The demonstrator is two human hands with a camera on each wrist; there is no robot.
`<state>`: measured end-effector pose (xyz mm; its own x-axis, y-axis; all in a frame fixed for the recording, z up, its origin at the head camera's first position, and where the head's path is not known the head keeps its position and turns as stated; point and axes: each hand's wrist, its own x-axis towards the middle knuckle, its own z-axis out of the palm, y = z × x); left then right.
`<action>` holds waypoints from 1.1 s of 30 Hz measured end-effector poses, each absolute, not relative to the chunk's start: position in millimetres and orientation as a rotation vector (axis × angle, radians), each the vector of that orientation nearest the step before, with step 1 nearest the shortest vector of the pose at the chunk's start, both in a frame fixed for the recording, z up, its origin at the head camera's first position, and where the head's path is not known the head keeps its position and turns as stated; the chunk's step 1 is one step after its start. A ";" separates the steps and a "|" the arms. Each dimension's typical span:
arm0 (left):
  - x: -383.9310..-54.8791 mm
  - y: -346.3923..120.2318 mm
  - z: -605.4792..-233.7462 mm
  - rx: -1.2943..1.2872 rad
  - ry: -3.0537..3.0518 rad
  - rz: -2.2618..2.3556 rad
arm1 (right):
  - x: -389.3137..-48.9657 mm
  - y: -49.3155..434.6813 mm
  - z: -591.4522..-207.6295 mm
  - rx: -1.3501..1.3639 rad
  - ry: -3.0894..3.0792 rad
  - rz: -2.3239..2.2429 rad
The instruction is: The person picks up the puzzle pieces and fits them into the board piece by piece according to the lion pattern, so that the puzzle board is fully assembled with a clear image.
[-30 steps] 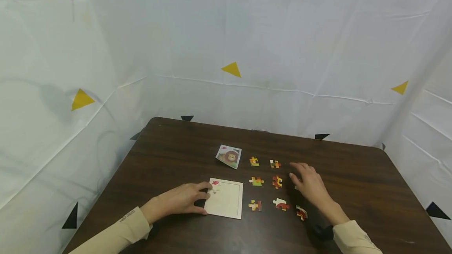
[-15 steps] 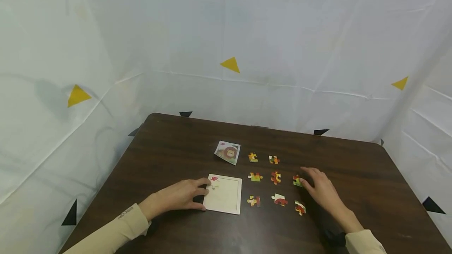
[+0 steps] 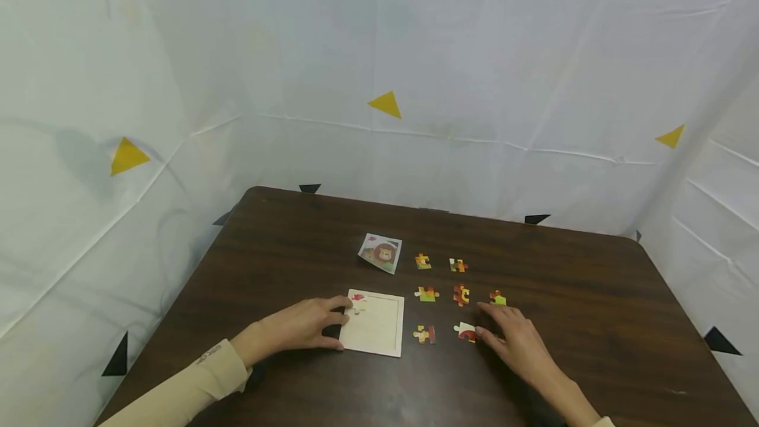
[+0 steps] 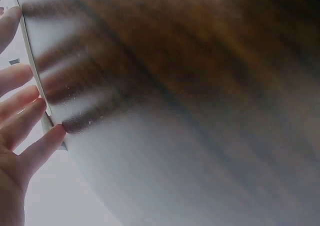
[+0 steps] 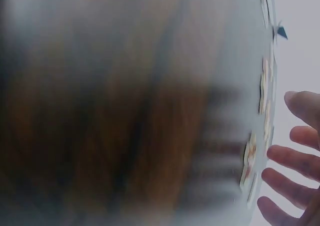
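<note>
My left hand [image 3: 296, 329] rests at the left edge of a square, pale puzzle board [image 3: 376, 338], its fingertips touching the rim, also seen in the left wrist view. A puzzle piece [image 3: 359, 306] lies in the board's upper left corner, beside a printed pink shape. My right hand [image 3: 520, 344], fingers loosely spread, is low over the right-hand pieces. Its fingertips are close to a white and dark red piece [image 3: 466, 331] and just in front of a green and orange piece [image 3: 498, 298]. Another piece is hidden under this hand. In the right wrist view, the fingers hold nothing.
A picture card with a lion [image 3: 381, 253] lies behind the board. Several other puzzle pieces lie in rows right of the board, among them an orange lion-face piece [image 3: 461, 295] and a yellow-green piece [image 3: 427, 294]. White sheeting [image 3: 450, 51] surrounds the dark wooden table [image 3: 593, 308].
My right hand first shifts right, uncovering the green and orange piece, then comes left and nearer me, covering the front right piece. My left hand stays at the board.
</note>
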<state>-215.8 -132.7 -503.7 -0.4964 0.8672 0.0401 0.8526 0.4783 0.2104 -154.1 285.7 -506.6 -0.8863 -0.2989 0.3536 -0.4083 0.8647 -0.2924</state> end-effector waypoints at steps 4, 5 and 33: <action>-216.0 -133.9 -503.4 1.534 2.633 0.311 | -151.3 279.1 -510.8 0.610 -2.690 0.536; -215.7 -133.8 -504.0 1.535 2.633 0.311 | -150.7 278.5 -511.7 0.622 -2.683 0.533; -214.9 -133.5 -502.7 1.532 2.650 0.288 | -152.6 267.0 -510.9 0.962 -2.513 0.562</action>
